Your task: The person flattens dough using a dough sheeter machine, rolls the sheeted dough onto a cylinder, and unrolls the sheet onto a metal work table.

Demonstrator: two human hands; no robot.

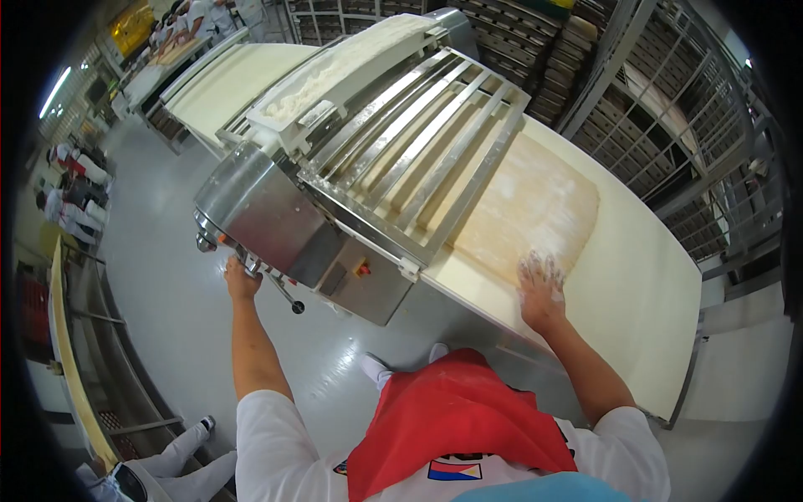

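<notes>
A flat, floured sheet of dough (544,197) lies on the white conveyor belt (640,251) of a dough sheeter (272,217), its far part under the metal bar guard (418,159). My right hand (542,293), dusted white, rests on the near edge of the dough with its fingers spread. At the machine's side, my left hand (242,280) is closed round a metal handle (251,263); part of its grip is hidden. Close by, a lever with a black knob (298,307) sticks out. White flour fills the trough (309,92) on top of the machine.
A red and yellow switch (362,268) sits on the machine's side panel. Wire racks (669,109) and stacked trays (527,50) stand beyond the belt. Several people work at a table (171,58) far left; another person's legs (180,460) show at lower left.
</notes>
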